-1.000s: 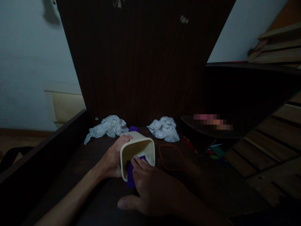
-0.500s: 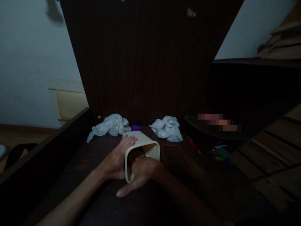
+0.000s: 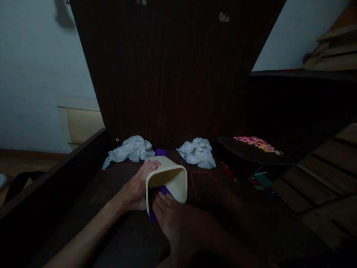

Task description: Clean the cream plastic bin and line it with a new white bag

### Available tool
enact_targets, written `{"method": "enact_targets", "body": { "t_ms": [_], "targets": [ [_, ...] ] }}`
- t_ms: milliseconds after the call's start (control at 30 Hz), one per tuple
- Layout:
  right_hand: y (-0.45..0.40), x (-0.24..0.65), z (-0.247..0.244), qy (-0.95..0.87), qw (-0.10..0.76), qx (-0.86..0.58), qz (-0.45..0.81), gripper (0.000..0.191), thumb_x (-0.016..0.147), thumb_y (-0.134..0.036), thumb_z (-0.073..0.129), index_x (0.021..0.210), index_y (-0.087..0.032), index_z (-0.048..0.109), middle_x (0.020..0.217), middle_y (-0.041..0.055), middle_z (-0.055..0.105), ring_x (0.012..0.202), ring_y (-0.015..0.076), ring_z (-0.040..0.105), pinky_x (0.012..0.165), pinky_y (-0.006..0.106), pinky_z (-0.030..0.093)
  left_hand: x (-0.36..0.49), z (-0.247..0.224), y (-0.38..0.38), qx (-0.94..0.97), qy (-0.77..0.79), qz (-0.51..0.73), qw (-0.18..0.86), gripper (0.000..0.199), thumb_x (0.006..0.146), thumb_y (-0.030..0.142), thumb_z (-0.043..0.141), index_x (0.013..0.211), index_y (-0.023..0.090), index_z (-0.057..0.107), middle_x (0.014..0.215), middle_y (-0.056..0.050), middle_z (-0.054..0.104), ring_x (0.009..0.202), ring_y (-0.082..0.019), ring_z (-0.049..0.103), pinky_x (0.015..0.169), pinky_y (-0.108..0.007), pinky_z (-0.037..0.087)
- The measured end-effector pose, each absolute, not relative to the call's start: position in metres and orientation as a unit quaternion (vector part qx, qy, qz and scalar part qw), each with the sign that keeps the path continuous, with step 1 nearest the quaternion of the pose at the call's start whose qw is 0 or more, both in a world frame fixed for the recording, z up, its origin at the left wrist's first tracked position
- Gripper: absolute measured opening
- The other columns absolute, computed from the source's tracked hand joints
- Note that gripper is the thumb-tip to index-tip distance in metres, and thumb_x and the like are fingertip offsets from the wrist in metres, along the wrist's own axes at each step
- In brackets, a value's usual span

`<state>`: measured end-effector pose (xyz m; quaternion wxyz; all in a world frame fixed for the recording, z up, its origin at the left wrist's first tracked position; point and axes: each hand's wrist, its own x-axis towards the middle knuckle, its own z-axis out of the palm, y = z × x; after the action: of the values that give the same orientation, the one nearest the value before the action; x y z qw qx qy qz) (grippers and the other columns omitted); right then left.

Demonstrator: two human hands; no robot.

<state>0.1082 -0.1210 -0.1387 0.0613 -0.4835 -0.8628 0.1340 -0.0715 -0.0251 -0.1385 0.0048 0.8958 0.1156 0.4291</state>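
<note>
A cream plastic container (image 3: 180, 186) lies tilted over the dark tabletop, its open mouth facing me. My left hand (image 3: 139, 186) is wrapped round its left side, thumb side out of sight and fingers over the top. My right hand (image 3: 170, 216) reaches into the mouth, pressing a purple cloth (image 3: 164, 190) against the inner wall at the lower left. Part of the cloth hangs over the rim. To the right of the container lies a flat piece with an orange-red rim (image 3: 206, 187), perhaps a lid.
Two crumpled white plastic bags (image 3: 196, 152) sit at the back, with another purple piece (image 3: 161, 152) between them. A dark shelf (image 3: 256, 158) on the right bears pink and yellow small items (image 3: 259, 143). A raised board (image 3: 55, 175) edges the left side.
My right hand has turned over and drawn back towards the container's mouth; the purple cloth now shows under its fingers. My left hand keeps its grip.
</note>
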Motion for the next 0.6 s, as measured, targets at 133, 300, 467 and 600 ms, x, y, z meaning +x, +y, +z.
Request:
{"method": "enact_targets", "body": {
  "t_ms": [133, 300, 467, 600],
  "targets": [
    [-0.13, 0.117, -0.183, -0.836, 0.104, -0.528, 0.107, 0.043, 0.097, -0.011, 0.049, 0.138, -0.013, 0.061, 0.147, 0.0201, 0.057, 0.138, 0.0371, 0.053, 0.114, 0.057, 0.046, -0.071, -0.135, -0.027, 0.892, 0.127, 0.433, 0.033, 0.124, 0.067, 0.04, 0.09, 0.163, 0.027, 0.013, 0.145, -0.022, 0.054, 0.133, -0.047, 0.056, 0.115, -0.073, 0.041],
    [-0.124, 0.121, -0.153, -0.791, 0.036, -0.597, 0.126, 0.048, 0.099, -0.011, 0.044, 0.144, -0.001, 0.054, 0.151, 0.027, 0.048, 0.143, 0.0381, 0.046, 0.117, 0.057, 0.04, -0.069, -0.141, -0.025, 0.894, 0.104, 0.435, 0.031, 0.123, 0.066, 0.043, 0.09, 0.162, 0.021, 0.016, 0.146, -0.024, 0.053, 0.135, -0.047, 0.054, 0.116, -0.072, 0.037],
    [-0.104, 0.121, -0.081, -0.856, -0.084, -0.453, 0.234, 0.131, 0.063, -0.073, 0.081, 0.155, 0.008, 0.033, 0.16, 0.0357, 0.027, 0.148, 0.0485, 0.031, 0.122, 0.053, 0.032, -0.068, -0.145, -0.025, 0.894, 0.095, 0.437, 0.024, 0.122, 0.068, 0.042, 0.09, 0.162, 0.018, 0.016, 0.148, -0.025, 0.05, 0.14, -0.045, 0.049, 0.119, -0.072, 0.033],
    [-0.085, 0.111, -0.077, -0.874, -0.072, -0.428, 0.218, 0.128, 0.062, -0.072, 0.083, 0.156, 0.0, 0.036, 0.163, 0.0295, 0.028, 0.152, 0.044, 0.028, 0.125, 0.049, 0.026, -0.068, -0.146, -0.025, 0.892, 0.104, 0.439, 0.02, 0.12, 0.071, 0.042, 0.088, 0.162, 0.018, 0.014, 0.148, -0.025, 0.049, 0.143, -0.043, 0.046, 0.121, -0.071, 0.03]
  ]
}}
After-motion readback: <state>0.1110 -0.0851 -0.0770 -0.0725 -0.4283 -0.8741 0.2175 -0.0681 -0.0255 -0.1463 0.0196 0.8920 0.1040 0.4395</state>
